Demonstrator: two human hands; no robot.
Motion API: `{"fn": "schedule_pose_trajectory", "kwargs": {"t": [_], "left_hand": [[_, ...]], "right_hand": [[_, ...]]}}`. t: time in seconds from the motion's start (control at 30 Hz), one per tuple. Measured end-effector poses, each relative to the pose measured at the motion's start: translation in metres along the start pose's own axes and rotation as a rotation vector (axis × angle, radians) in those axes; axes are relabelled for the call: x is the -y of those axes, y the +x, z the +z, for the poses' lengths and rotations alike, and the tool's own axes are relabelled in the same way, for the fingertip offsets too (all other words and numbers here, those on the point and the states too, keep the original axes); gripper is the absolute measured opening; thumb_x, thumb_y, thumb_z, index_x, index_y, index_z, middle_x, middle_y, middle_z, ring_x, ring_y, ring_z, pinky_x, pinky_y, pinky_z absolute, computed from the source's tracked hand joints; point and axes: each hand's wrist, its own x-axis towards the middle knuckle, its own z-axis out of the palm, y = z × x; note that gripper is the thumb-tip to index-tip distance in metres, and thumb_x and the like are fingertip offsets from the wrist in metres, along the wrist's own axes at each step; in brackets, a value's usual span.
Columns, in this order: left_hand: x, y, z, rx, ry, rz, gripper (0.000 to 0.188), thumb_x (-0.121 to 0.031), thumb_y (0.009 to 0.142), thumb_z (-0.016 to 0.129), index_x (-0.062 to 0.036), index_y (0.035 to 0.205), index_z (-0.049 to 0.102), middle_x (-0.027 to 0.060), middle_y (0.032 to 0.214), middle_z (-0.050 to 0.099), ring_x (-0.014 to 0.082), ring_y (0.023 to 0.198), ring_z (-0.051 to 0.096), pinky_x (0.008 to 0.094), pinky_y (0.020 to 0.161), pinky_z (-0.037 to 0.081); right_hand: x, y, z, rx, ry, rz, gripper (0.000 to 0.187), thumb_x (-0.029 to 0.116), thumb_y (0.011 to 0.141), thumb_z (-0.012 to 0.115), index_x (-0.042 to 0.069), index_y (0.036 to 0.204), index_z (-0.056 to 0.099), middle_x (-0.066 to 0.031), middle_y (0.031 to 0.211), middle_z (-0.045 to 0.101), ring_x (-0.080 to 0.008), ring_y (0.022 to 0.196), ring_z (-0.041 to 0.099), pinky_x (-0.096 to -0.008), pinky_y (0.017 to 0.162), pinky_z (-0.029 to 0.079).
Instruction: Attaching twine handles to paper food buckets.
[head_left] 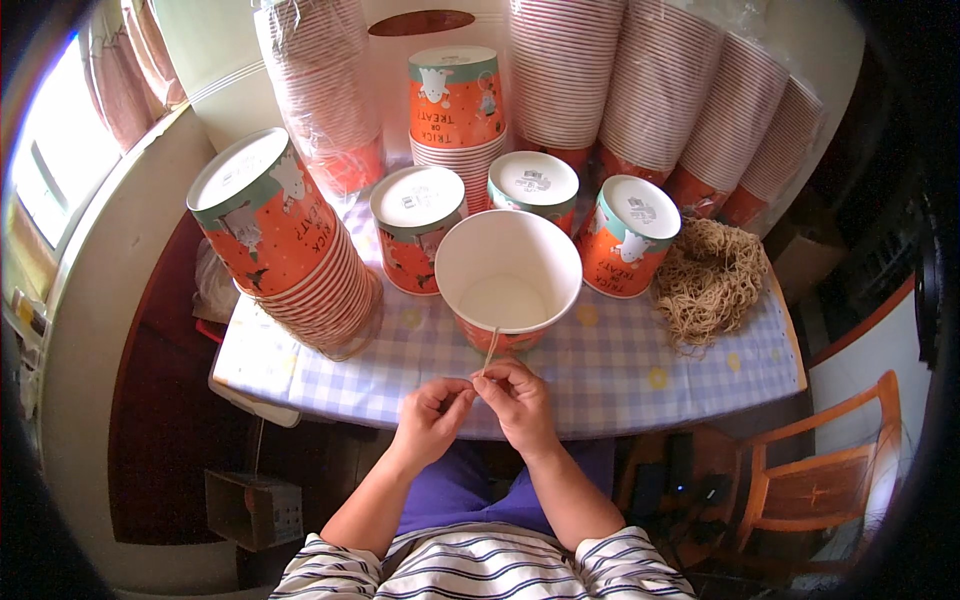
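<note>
String (491, 351) runs from the near rim of our upright bucket (505, 265) | right hand (515, 402): pinching the string | left hand (436, 418): fingertips alongside, we cannot tell if gripping | worktop (600, 390): cord tangle (712, 280) right, upturned buckets (632, 248) behind

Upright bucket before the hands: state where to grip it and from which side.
Probably best to pinch the bucket by its near rim, right of the cord, coming from the person's side: its mouth opens upward, while upside-down buckets stand behind it.
</note>
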Motion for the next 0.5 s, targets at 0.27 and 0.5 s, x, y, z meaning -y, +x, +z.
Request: {"fn": "schedule_pose_trajectory", "kwargs": {"t": [0.27,0.5], "left_hand": [[-0.005,-0.002,0.001,0.123,0.348,0.101,0.011,-0.004,0.083,0.062,-0.0020,0.093,0.065,0.0147,0.079,0.064,0.0252,0.066,0.063,0.0329,0.061,0.050],[-0.007,0.002,0.000,0.298,0.598,0.284,0.008,-0.011,0.081,0.062,-0.0040,0.086,0.063,0.0147,0.078,0.062,0.0360,0.070,0.061,0.0415,0.062,0.051]], "right_hand": [[0.012,0.011,0.004,-0.168,0.080,0.005,0.010,0.013,0.087,0.068,0.003,0.087,0.067,0.0062,0.072,0.060,-0.0017,0.063,0.048,-0.0195,0.057,0.040],[0.021,0.017,0.007,-0.232,0.079,0.058,0.013,0.010,0.087,0.068,-0.002,0.092,0.067,-0.0001,0.079,0.063,-0.0048,0.073,0.053,-0.0191,0.067,0.042]]}}
